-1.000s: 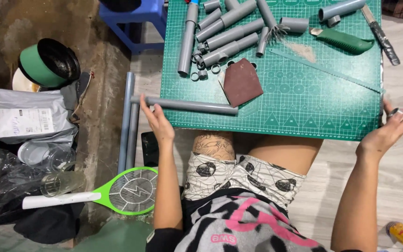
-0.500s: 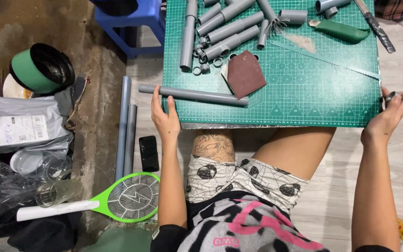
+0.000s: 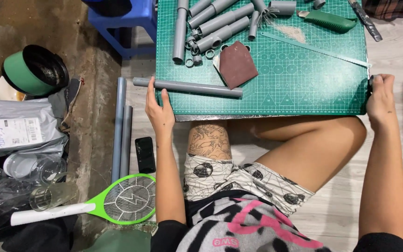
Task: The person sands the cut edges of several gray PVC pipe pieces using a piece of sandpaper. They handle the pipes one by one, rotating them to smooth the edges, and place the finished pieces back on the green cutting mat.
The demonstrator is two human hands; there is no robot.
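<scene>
A green cutting mat point(image 3: 304, 88) on a board rests over my knees. My left hand point(image 3: 158, 111) grips its near left corner, thumb on top, fingertips against a long grey pipe point(image 3: 187, 87) that lies across the mat. My right hand point(image 3: 381, 98) is clasped on the mat's right edge, with something small and dark at its fingertips. On the mat are a heap of cut grey pipe pieces point(image 3: 215, 28), small pipe rings point(image 3: 197, 58), a brown sheet of sandpaper point(image 3: 236, 65), a thin saw blade point(image 3: 313, 49) and a green-handled cutter point(image 3: 332, 21).
On the floor to the left lie two long grey pipes point(image 3: 120, 126), a black phone point(image 3: 145, 154) and a green electric swatter point(image 3: 127, 200). Further left are a green-and-black round tub point(image 3: 36, 70), a grey mail bag point(image 3: 17, 126) and glass jars point(image 3: 47, 193). A blue stool point(image 3: 117, 23) stands behind.
My right hand went from open beside the mat's corner to clasped on its right edge. My left hand settled on the left corner. My right knee has swung out under the board.
</scene>
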